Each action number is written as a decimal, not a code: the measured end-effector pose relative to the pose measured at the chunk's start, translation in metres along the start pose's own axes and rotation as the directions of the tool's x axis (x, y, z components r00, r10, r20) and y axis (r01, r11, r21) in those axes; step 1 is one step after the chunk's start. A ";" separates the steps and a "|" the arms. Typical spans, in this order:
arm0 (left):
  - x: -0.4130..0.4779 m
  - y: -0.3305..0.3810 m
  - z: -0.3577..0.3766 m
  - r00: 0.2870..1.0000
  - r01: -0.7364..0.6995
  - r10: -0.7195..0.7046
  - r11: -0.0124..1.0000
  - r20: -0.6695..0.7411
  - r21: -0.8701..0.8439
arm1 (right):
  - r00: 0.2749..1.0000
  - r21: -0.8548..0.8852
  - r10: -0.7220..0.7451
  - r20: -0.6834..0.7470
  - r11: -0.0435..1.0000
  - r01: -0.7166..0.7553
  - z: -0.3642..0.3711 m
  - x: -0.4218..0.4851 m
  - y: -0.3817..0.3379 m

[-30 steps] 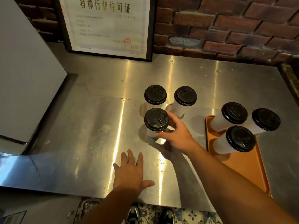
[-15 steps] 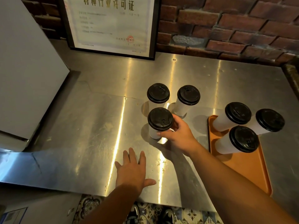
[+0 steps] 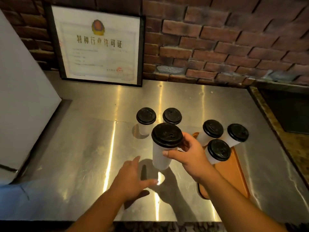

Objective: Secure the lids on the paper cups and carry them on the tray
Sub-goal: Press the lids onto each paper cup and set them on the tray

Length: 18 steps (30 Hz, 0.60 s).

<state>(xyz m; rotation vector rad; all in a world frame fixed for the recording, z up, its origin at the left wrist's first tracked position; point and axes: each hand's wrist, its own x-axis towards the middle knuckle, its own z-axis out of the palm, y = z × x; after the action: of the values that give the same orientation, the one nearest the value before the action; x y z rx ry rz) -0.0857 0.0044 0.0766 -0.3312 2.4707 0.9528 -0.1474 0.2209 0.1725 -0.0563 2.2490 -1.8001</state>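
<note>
My right hand [image 3: 189,154] grips a white paper cup with a black lid [image 3: 161,148] and holds it lifted off the steel counter. My left hand [image 3: 132,180] hovers flat and relaxed just below and left of that cup, holding nothing. Two more lidded cups [image 3: 145,120] [image 3: 172,116] stand on the counter behind it. On the orange tray [image 3: 234,174] to the right stand three lidded cups [image 3: 212,131] [image 3: 237,133] [image 3: 218,151].
The steel counter [image 3: 80,156] runs to a brick wall, where a framed certificate [image 3: 98,46] leans. A large white box [image 3: 21,91] stands at the left. A dark stone ledge [image 3: 282,124] borders the counter on the right.
My right hand has lifted the nearest cup off the counter and brought it toward me. My left hand has risen from the counter and shifted slightly right. The camera has tilted up.
</note>
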 end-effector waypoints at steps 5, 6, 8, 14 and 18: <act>-0.033 0.051 -0.027 0.955 -0.277 0.245 0.938 -0.165 -0.211 | 0.994 -0.039 -0.069 -0.090 0.997 0.066 -0.012 -0.040 -0.045; -0.043 0.060 -0.031 0.936 -0.326 0.286 0.924 -0.205 -0.200 | 0.992 -0.040 -0.082 -0.100 0.996 0.079 -0.013 -0.048 -0.054; -0.066 0.078 -0.040 0.882 -0.428 0.367 0.886 -0.295 -0.176 | 0.988 -0.046 -0.120 -0.097 0.992 0.116 -0.015 -0.065 -0.072; -0.127 0.121 -0.068 0.793 -0.546 0.410 0.806 -0.450 -0.229 | 0.972 -0.030 -0.214 -0.094 0.977 0.212 -0.018 -0.108 -0.111; -0.157 0.132 -0.076 0.771 -0.589 0.421 0.758 -0.478 -0.282 | 0.959 -0.042 -0.262 -0.112 0.965 0.259 -0.014 -0.132 -0.124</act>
<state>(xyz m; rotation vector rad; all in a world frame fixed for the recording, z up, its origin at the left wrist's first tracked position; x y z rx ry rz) -0.0261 0.0576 0.2800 0.0632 2.7580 1.8282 -0.0398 0.2309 0.3187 -0.2722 2.4452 -1.9482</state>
